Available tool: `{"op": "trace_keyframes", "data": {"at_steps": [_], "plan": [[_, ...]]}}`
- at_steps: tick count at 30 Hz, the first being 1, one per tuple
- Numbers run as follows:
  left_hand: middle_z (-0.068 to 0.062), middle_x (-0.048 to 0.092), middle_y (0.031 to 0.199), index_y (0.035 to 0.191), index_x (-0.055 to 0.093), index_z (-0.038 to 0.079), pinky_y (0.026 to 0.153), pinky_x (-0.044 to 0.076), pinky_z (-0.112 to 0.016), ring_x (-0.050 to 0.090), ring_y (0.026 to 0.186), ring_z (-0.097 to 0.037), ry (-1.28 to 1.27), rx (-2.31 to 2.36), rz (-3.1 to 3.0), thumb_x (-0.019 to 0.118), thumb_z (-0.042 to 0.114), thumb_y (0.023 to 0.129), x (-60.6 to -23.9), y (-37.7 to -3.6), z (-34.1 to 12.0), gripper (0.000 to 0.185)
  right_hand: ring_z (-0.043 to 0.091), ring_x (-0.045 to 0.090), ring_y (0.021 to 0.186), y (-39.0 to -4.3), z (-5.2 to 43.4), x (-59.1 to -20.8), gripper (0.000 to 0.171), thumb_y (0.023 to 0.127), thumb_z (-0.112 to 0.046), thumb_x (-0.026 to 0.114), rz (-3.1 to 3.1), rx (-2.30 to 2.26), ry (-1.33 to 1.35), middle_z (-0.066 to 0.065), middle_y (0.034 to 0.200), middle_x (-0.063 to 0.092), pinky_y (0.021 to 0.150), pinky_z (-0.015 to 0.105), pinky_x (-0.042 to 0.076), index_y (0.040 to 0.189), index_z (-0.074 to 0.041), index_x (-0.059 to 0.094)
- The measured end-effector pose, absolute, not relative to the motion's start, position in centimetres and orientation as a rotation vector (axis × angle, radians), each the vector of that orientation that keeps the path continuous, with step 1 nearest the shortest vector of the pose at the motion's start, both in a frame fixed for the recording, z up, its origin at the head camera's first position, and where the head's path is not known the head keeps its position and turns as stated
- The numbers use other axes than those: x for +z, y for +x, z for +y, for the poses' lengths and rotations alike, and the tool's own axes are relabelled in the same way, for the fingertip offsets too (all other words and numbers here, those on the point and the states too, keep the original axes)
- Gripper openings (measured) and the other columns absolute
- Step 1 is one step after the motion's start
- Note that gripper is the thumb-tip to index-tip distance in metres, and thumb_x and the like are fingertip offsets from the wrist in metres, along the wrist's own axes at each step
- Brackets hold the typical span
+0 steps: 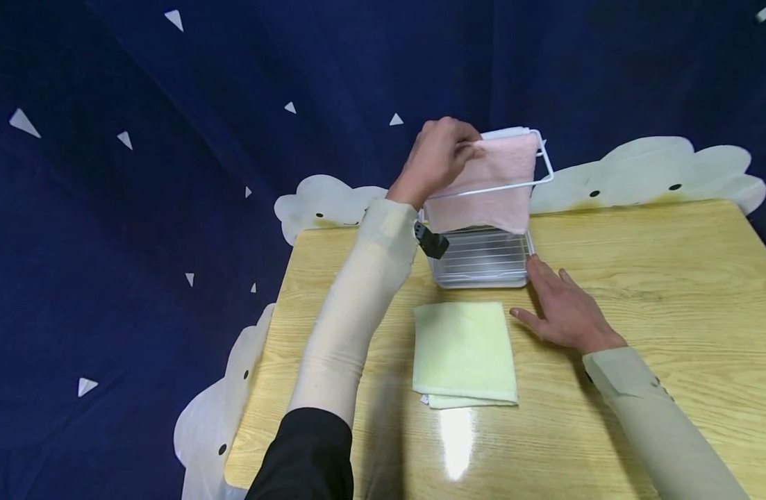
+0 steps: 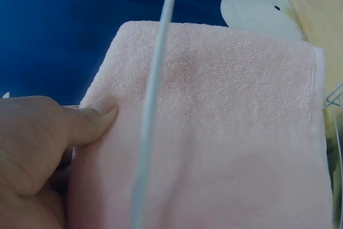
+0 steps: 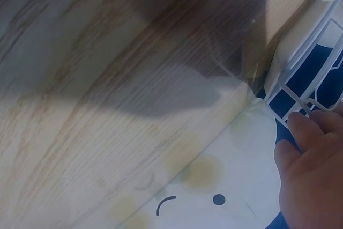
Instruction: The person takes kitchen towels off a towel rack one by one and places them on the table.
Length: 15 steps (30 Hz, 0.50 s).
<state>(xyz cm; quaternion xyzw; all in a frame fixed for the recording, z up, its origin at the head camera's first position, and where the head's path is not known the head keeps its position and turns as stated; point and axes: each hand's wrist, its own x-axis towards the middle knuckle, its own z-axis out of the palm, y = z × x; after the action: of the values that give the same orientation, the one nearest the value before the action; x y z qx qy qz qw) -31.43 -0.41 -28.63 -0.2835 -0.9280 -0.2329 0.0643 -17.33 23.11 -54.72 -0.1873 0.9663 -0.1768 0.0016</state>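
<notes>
In the head view my left hand (image 1: 434, 158) pinches the upper left corner of a pink towel (image 1: 498, 165). The towel lies against the upper part of a white wire rack (image 1: 550, 170), and a rail crosses in front of it. The left wrist view shows my thumb on the pink towel's (image 2: 236, 105) near face, the other fingers mostly hidden behind. My right hand (image 1: 567, 305) touches the right side of the rack's base with fairly straight fingers. In the right wrist view, my fingertips meet the rack's wires (image 3: 295, 95). Nearer me lies a folded pale yellow-green towel (image 1: 464, 351).
Beneath the rack's wires sits a shallow tray (image 1: 479, 280). The wooden table (image 1: 670, 292) carries rack and towels. White cloud-shaped boards (image 1: 645, 173) line its far and left edges, with a dark blue curtain (image 1: 332, 62) behind.
</notes>
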Motion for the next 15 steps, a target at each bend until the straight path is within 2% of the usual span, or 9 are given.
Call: {"op": "trace_keyframes", "data": {"at_steps": [4, 10, 15], "plan": [[0.003, 0.074, 0.102, 0.107, 0.079, 0.012, 0.076, 0.044, -0.019, 0.058, 0.083, -0.007, -0.853, -0.722, -2.775, 0.068, 0.027, 0.096, -27.9, -31.4, -0.6, 0.021, 0.038, 0.017, 0.149, -17.3, 23.1, -54.8, 0.102, 0.096, -0.061, 0.054, 3.033, -0.558, -0.593, 0.022, 0.165, 0.010, 0.117, 0.055, 0.014, 0.159, 0.002, 0.005], [0.004, 0.074, 0.099, 0.104, 0.080, 0.012, 0.075, 0.043, -0.020, 0.058, 0.081, -0.008, -0.878, -0.745, -2.700, 0.071, 0.029, 0.094, -26.6, -31.3, -1.0, 0.021, 0.038, 0.015, 0.150, -17.4, 23.1, -54.8, 0.101, 0.096, -0.061, 0.053, 3.040, -0.527, -0.595, 0.022, 0.165, 0.008, 0.118, 0.055, 0.013, 0.159, 0.002, 0.005], [0.001, 0.074, 0.102, 0.105, 0.080, 0.010, 0.077, 0.044, -0.020, 0.060, 0.085, -0.009, -0.868, -0.782, -2.632, 0.070, 0.027, 0.095, -25.4, -30.9, -1.5, 0.022, 0.039, 0.014, 0.150, -17.4, 23.1, -54.7, 0.100, 0.096, -0.061, 0.053, 3.062, -0.519, -0.615, 0.023, 0.164, 0.012, 0.118, 0.054, 0.012, 0.159, 0.003, 0.010]]}}
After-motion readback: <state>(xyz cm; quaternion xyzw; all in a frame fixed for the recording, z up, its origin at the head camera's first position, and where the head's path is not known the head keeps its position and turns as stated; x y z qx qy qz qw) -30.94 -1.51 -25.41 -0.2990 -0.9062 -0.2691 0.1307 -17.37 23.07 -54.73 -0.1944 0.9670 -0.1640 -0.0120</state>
